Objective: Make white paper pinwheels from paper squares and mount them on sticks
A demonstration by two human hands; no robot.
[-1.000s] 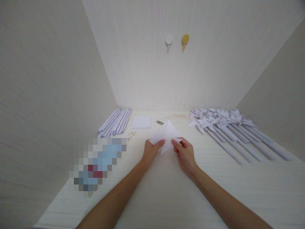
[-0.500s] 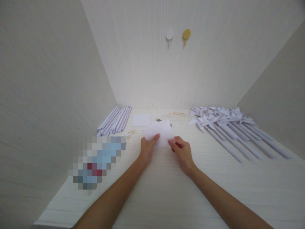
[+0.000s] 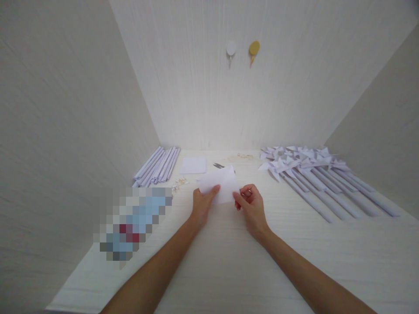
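A white sheet of paper (image 3: 220, 185), folded into a rectangle, lies on the white table (image 3: 229, 261) in front of me. My left hand (image 3: 202, 205) presses its near left part, thumb lying on top of the sheet. My right hand (image 3: 251, 208) pinches the sheet's near right edge with curled fingers. Small scissors (image 3: 218, 165) lie just beyond the sheet, partly hidden by it.
A bundle of rolled white paper sticks (image 3: 158, 165) lies at the back left. A flat white square of paper (image 3: 194, 165) is beside it. Several finished paper pinwheels (image 3: 314, 174) lie at the right. Small pins (image 3: 179, 183) are scattered left. Two wall hooks (image 3: 242, 49) hang above.
One second ago the paper was held as a lifted triangle. It has since become a flat rectangle pressed to the table; my right fingers have curled in at its right edge.
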